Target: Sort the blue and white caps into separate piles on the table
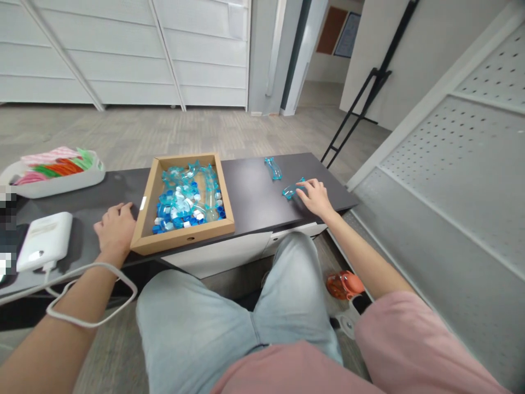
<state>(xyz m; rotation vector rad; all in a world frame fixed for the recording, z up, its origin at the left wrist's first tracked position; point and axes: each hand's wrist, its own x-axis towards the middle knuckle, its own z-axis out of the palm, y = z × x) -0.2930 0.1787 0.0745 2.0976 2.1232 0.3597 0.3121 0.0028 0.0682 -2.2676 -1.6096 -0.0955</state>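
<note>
My right hand (315, 197) is over the right part of the dark tabletop, its fingertips on a small clear-blue plastic bottle (289, 191) with a narrow waist. The fingers partly cover this piece. A similar blue bottle (273, 168) lies just beyond it, apart from the hand. Palm down, my left hand (116, 229) rests on the table against the left side of a cardboard box (139, 232), holding nothing. Inside the box are several clear-blue bottles (210, 189) and a heap of blue and white caps (180, 205).
A white basket (61, 186) of coloured items stands at the far left. Nearer is a white power bank (46, 241), its white cable (96, 323) looped across my left forearm. A perforated panel (435, 158) borders the right side. An orange-lidded container (344, 284) sits on the floor.
</note>
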